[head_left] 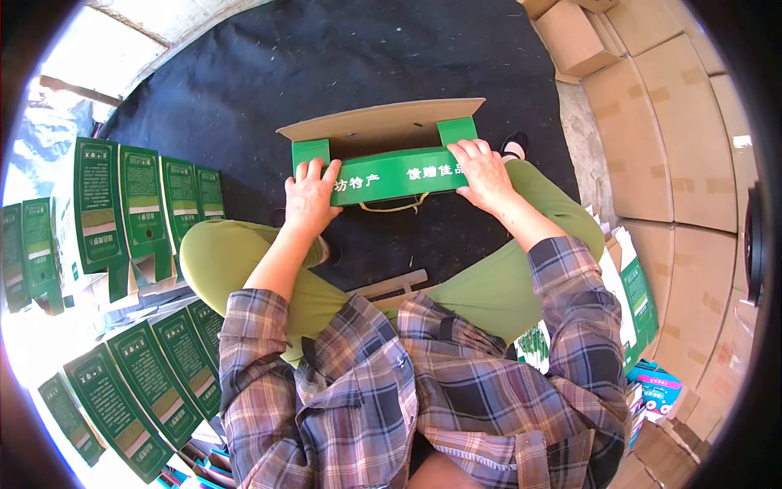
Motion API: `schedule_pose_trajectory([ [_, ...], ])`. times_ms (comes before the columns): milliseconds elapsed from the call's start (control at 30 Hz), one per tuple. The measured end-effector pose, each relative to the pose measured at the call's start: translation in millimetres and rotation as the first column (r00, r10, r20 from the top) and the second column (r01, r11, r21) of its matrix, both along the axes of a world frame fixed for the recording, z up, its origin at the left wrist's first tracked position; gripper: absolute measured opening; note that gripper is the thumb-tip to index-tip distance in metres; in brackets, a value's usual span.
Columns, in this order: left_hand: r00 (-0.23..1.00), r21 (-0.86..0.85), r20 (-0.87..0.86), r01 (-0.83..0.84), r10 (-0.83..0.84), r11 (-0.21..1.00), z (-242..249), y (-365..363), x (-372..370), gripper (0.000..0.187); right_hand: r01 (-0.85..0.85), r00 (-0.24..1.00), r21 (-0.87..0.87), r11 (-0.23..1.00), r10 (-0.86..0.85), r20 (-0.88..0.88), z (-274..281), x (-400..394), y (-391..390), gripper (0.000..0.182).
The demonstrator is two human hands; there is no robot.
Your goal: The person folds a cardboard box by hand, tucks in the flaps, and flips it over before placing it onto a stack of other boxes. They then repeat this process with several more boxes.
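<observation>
A green carton (391,178) with white lettering is held in front of my knees, its brown inside showing under a raised flap (383,118). A thin cord handle (395,209) hangs from its near side. My left hand (310,194) grips the carton's left end, fingers over the top edge. At the right end, my right hand (482,176) holds it the same way, fingers bent over the corner. The carton's underside is hidden.
Green printed cartons (99,204) stand in rows on the left, with more (118,407) nearer me. Brown boxes (643,130) are stacked along the right. Folded green cartons (639,301) lean by my right side. Black sheeting (366,49) covers the floor.
</observation>
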State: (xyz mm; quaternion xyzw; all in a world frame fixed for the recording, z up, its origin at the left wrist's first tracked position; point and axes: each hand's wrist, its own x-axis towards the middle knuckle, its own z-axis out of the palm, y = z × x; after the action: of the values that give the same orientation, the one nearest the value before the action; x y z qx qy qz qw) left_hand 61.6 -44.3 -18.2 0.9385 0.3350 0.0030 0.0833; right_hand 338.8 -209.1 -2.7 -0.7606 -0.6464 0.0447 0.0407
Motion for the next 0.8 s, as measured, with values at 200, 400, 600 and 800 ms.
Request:
schedule_pose_trajectory([
  [200, 1.0, -0.014, 0.0, 0.018, -0.018, 1.0, -1.6, 3.1, -1.5, 0.079, -0.01, 1.0, -0.054, 0.999, 0.009, -0.03, 1.3, 0.8, 1.7, 0.076],
  [400, 1.0, -0.035, 0.003, 0.01, -0.01, 0.999, 1.3, 1.3, -2.3, 0.078, -0.013, 0.998, -0.046, 0.999, 0.01, -0.059, 2.2, 0.2, 1.1, 0.074],
  [600, 1.0, -0.086, 0.011, -0.022, 0.023, 0.996, -9.9, 0.3, -0.9, 0.082, 0.002, 0.998, -0.135, 0.991, -0.01, -0.062, 1.3, -1.0, 2.6, 0.08],
  [800, 0.995, 0.082, 0.003, 0.099, -0.1, 0.992, -15.9, 3.0, -0.2, 0.09, -0.001, 1.0, -0.127, 0.992, 0.003, 0.014, -0.6, -4.9, 0.2, 0.087],
])
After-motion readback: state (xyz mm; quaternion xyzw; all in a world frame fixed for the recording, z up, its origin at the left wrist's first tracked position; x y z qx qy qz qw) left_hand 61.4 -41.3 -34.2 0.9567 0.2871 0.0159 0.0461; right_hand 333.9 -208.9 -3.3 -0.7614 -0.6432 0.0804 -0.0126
